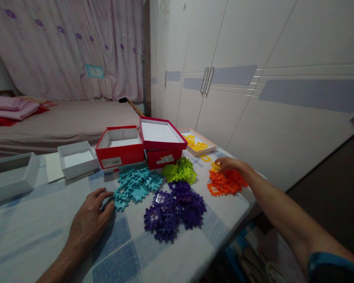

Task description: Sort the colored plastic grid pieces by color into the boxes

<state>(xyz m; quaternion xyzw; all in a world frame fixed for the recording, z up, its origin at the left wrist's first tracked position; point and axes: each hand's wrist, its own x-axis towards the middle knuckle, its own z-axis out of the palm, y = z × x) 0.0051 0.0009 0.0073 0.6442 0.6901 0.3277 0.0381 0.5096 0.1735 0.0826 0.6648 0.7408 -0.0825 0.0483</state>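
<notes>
My left hand [90,216] rests on the tablecloth with its fingers apart and loosely bent, holding nothing. Its fingertips lie beside a pile of teal interlocking plastic tiles [139,192]. On the right, my right hand [231,165] reaches over a heap of orange tiles [224,182], its fingers closed on a yellow tile [215,167] at the heap's far edge; the palm side is hidden. Another yellow tile [205,158] lies just beyond. Purple tiles [177,212] are heaped in front, and lime green tiles [181,171] sit behind them.
A shallow box lid [211,148] holds several yellow tiles at the back. Red boxes [120,153] stand nearby, one topped by a tilted lid [178,142]. White boxes [78,157] are at left. The table's right edge [238,220] drops off beside my right arm.
</notes>
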